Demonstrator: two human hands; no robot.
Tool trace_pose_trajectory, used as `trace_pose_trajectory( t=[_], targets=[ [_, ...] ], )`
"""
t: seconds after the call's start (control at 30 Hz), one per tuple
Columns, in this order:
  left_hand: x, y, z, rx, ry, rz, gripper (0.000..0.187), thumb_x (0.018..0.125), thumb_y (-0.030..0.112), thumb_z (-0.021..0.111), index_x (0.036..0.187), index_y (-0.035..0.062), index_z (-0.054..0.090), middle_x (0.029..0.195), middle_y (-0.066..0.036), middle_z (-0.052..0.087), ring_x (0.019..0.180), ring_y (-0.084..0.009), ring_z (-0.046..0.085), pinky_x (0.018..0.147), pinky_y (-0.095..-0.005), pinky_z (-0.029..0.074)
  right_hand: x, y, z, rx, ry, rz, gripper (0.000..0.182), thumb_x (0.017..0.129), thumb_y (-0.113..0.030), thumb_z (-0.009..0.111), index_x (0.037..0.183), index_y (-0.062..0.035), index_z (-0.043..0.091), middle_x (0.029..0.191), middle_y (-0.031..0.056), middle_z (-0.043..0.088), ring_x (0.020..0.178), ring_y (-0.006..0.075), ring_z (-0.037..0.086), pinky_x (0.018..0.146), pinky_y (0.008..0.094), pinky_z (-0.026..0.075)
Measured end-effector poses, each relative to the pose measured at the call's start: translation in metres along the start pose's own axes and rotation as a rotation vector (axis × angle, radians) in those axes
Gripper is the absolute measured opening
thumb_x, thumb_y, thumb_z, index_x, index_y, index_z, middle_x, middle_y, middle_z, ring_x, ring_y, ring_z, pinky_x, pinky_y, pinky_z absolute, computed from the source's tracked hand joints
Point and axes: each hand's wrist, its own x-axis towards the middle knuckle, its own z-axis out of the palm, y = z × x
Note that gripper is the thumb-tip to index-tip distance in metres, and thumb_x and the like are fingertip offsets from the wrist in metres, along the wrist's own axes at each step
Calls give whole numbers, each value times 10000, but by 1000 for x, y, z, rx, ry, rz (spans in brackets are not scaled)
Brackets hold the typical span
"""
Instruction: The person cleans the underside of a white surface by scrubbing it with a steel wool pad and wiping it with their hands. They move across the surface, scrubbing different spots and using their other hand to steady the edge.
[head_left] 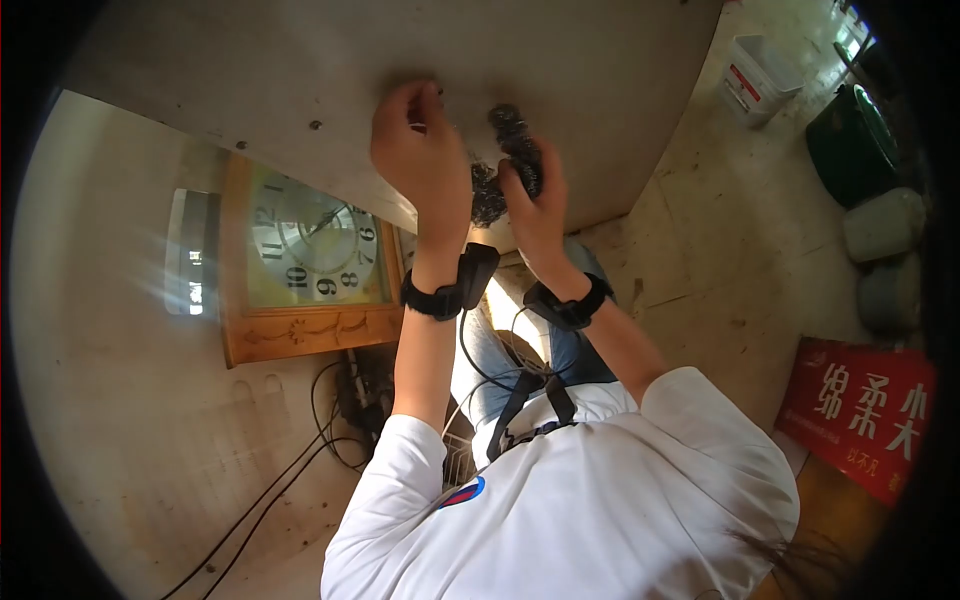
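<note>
My left hand is over the grey tabletop, its fingers curled in a pinch. A small dark piece shows right at its fingertips; what lies inside the pinch is hidden. To its right, my right hand has thumb and fingers around a dark, glittering, lumpy strip that looks like many small metal bits. Between the hands, near the table edge, lies another dark clump of the same look. Farther left on the tabletop sits a small dark piece.
A wooden-framed clock stands below the table's left side. Black cables run along the floor. On the right are a white plastic tub, a dark green bucket and a red printed sign.
</note>
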Motion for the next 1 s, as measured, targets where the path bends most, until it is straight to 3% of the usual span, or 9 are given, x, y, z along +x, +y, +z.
trace_pose_trajectory(
  t=[0.17, 0.27, 0.37, 0.47, 0.57, 0.67, 1.0],
  targets=[
    [-10, -4, 1, 392, -90, 383, 42, 769, 66, 576, 784, 40, 606, 704, -90, 572, 590, -231, 552, 550, -314, 438, -3, 2, -4, 38, 40, 22, 302, 777, -60, 555, 1069, -23, 490, 865, 67, 562, 752, 106, 522, 671, 247, 430],
    [-24, -13, 2, 359, -113, 391, 37, 764, 35, 570, 781, 38, 603, 706, -94, 565, 589, -244, 551, 547, -306, 441, -7, 7, -10, -72, 16, 14, 298, 785, -63, 551, 1073, -20, 489, 853, 59, 560, 741, 103, 521, 669, 247, 432],
    [-34, -23, -4, 176, -227, 283, 26, 771, 27, 573, 788, 28, 594, 713, -79, 573, 585, -201, 554, 538, -281, 439, -8, 13, -11, -35, 26, 41, 288, 794, -76, 556, 1068, -16, 489, 850, 56, 557, 741, 102, 520, 665, 250, 432],
    [-38, -15, -15, -55, -223, 58, 49, 804, 49, 570, 784, 7, 585, 724, -61, 590, 587, -146, 548, 525, -255, 432, -8, 8, -14, -9, 9, 57, 273, 805, -92, 560, 1056, -9, 490, 839, 54, 547, 738, 98, 508, 662, 247, 424],
    [-36, -18, -18, -331, -95, -184, 114, 831, 95, 567, 806, -15, 586, 736, -62, 600, 599, -113, 536, 516, -243, 423, -8, 5, -17, -34, 21, 45, 260, 811, -94, 559, 1045, -2, 491, 821, 53, 538, 728, 97, 495, 659, 241, 414],
    [-20, -18, -16, -603, -177, -494, 140, 823, 107, 584, 836, -33, 588, 741, -71, 600, 597, -113, 531, 513, -231, 413, -5, 7, -22, -97, 3, -16, 258, 810, -92, 557, 1041, 3, 493, 815, 56, 533, 725, 102, 488, 662, 239, 409],
    [-7, -11, -13, -585, -121, -618, 84, 761, 41, 581, 792, -34, 600, 648, -39, 542, 543, -98, 480, 475, -226, 361, -4, 10, -21, -142, 9, -30, 276, 789, -96, 573, 1035, 5, 500, 837, 73, 549, 741, 120, 513, 667, 257, 422]
  ],
)
